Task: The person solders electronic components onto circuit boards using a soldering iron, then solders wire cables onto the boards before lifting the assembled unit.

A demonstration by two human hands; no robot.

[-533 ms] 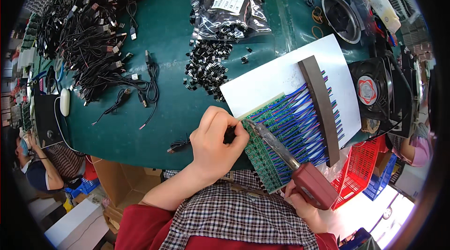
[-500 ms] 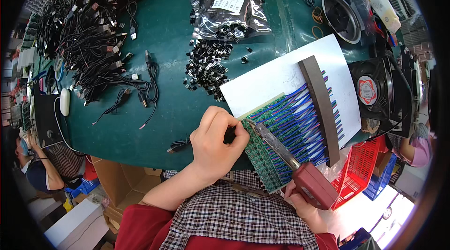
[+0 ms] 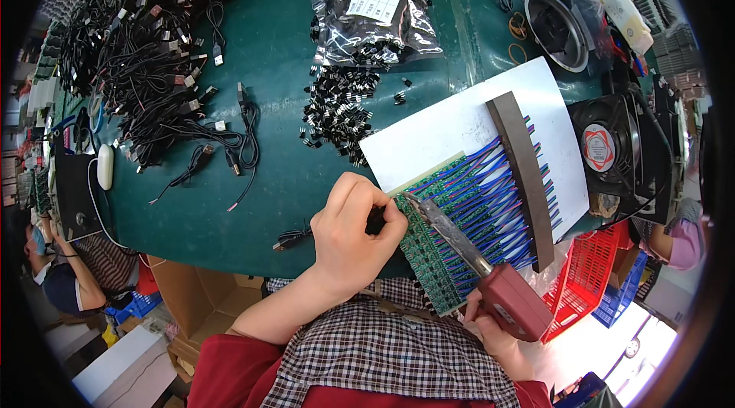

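Gripping iron (image 3: 514, 302) w/ R hand (image 3: 496, 334), L hand (image 3: 348, 236) pinching blk cable (image 3: 292, 239) by top-L corner of PCB panel (image 3: 430, 264). Keep tip (image 3: 418, 204) steady, L fingers (image 3: 393, 218) clear.

Just one view here: left fisheye of head-worn pair, facing steeply down and bit forward. Pretty close to work: bare left hand (image 3: 351, 236) just below centre, bare right hand (image 3: 494, 336) lower right. Dark green smooth bench top (image 3: 266, 56) fills upper middle, dark-and-white checked cloth apron (image 3: 383, 362) along bottom. Super wide lens, catches room on both sides; straight edges bow, rim goes black.
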